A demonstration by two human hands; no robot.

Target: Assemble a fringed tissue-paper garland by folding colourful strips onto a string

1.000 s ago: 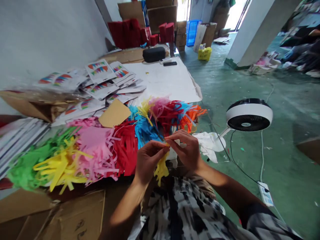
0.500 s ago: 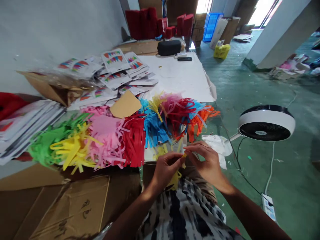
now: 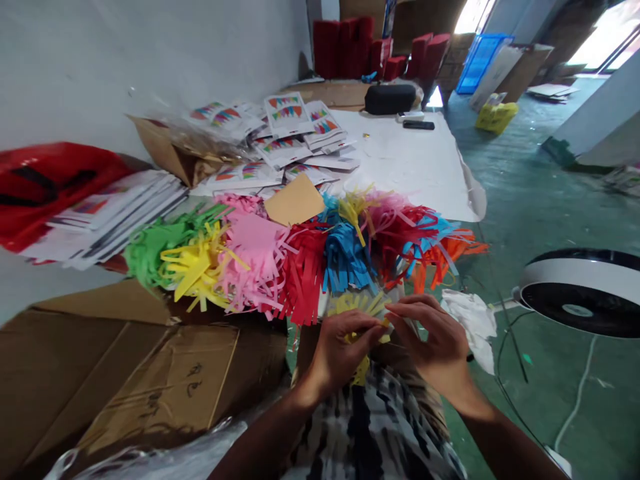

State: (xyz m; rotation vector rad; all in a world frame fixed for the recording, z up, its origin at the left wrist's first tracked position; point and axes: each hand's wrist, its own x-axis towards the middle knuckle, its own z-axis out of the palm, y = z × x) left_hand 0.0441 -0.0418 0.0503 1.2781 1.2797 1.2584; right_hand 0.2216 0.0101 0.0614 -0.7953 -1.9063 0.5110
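My left hand (image 3: pixel 344 347) is closed in a pinch on a yellow fringed paper strip (image 3: pixel 361 304), held low at the table's near edge. Fingertips of my right hand (image 3: pixel 434 343) meet the same yellow paper where it looks thin and twisted, close to the left fingertips. More yellow paper hangs below the left hand, over my lap. Just beyond the hands lie fringed paper bunches: red (image 3: pixel 303 273), blue (image 3: pixel 350 257), pink (image 3: pixel 256 260), yellow (image 3: pixel 197 267), green (image 3: pixel 165 247) and orange (image 3: pixel 445 250).
Printed packets (image 3: pixel 287 115) are heaped behind the bunches, beside a tan card (image 3: pixel 295 200). At the far end sits a black case (image 3: pixel 390 99). An open cardboard box (image 3: pixel 165 373) stands at my left, a fan (image 3: pixel 583 293) at my right.
The view has swung left, so the scene sits further right and a red bag shows at the left. Both hands stay together at the yellow paper.
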